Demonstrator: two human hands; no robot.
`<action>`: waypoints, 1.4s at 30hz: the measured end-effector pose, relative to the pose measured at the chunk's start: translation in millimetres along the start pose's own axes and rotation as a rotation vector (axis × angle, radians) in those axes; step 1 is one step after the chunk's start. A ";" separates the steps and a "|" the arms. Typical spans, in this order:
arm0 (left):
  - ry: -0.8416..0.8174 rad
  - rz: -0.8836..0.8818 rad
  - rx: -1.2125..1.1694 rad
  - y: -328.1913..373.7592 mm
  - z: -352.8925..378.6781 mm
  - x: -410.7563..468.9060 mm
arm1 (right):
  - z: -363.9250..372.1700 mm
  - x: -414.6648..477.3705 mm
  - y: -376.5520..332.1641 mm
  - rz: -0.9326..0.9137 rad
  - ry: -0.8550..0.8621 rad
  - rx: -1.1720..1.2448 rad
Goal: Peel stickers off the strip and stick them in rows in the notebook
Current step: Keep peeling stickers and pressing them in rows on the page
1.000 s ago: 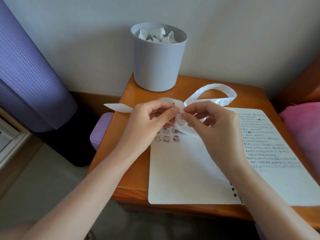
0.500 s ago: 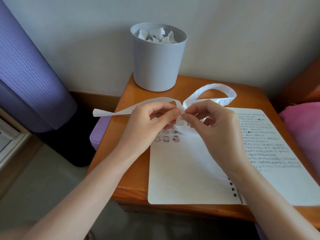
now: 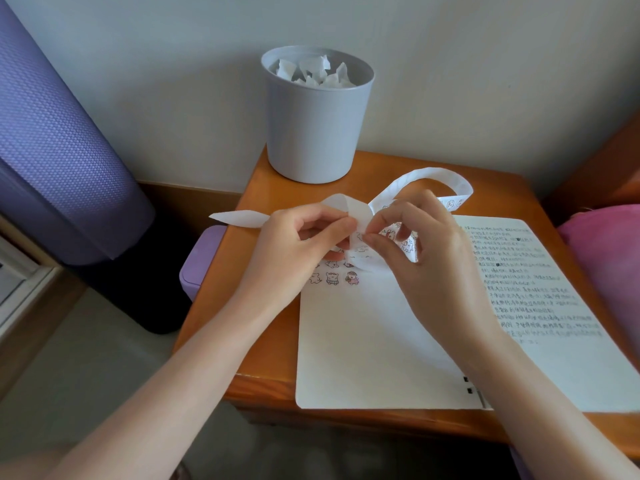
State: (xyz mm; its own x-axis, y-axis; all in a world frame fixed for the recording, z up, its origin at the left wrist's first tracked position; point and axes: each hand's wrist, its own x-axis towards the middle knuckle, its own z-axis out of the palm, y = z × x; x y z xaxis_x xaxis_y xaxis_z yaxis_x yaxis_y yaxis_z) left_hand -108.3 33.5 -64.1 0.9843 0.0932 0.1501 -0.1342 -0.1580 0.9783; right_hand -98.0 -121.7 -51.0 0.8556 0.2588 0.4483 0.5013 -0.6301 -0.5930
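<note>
An open notebook (image 3: 363,348) lies on a small wooden table, its left page blank except for small cartoon stickers (image 3: 332,277) in rows near the top. Handwriting fills the right page. A long white sticker strip (image 3: 440,176) loops above the notebook. My left hand (image 3: 294,247) pinches the strip, whose empty tail sticks out to the left. My right hand (image 3: 422,258) pinches at the strip with thumb and forefinger right beside the left fingertips. The hands hide part of the sticker rows.
A grey bin (image 3: 317,119) with crumpled white paper stands at the table's (image 3: 263,344) back. A purple padded roll (image 3: 59,140) leans at the left, a lilac box (image 3: 201,258) sits beside the table, and pink fabric (image 3: 609,258) lies at the right.
The strip's empty tail swung out further left, then came back shorter. Both hands stayed close together over the notebook's top, and the right hand's fingertips shifted slightly on the strip.
</note>
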 end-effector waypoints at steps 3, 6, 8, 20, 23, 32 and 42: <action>0.005 -0.017 -0.037 -0.3 -0.3 0.7 | -1.1 -1.7 -2.9 -0.039 -0.002 -0.010; 0.019 -0.032 -0.065 -0.7 -0.2 1.2 | -7.7 -2.9 -9.9 -0.002 -0.023 0.080; 0.025 -0.031 -0.071 -0.9 -0.6 1.3 | -16.0 -2.4 -15.5 0.097 -0.086 0.218; 0.030 0.017 0.033 -0.3 0.5 -1.9 | -13.9 -3.2 5.2 0.435 -0.352 0.199; 0.030 0.009 0.040 -1.1 0.6 -1.8 | -13.6 -0.5 7.6 0.458 -0.329 0.219; 0.033 0.005 0.050 -2.1 0.7 -1.4 | -11.6 -0.3 10.3 0.459 -0.352 0.206; 0.039 -0.008 0.030 -1.5 1.3 -1.4 | -10.0 -0.8 13.4 0.437 -0.339 0.168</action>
State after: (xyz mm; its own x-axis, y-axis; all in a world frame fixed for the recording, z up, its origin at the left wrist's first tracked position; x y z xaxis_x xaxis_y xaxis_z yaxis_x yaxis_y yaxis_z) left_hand -109.3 32.3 -65.9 0.9799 0.1327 0.1487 -0.1226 -0.1868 0.9747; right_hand -93.3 -137.7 -52.6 0.9674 0.2386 -0.0852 0.0822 -0.6137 -0.7852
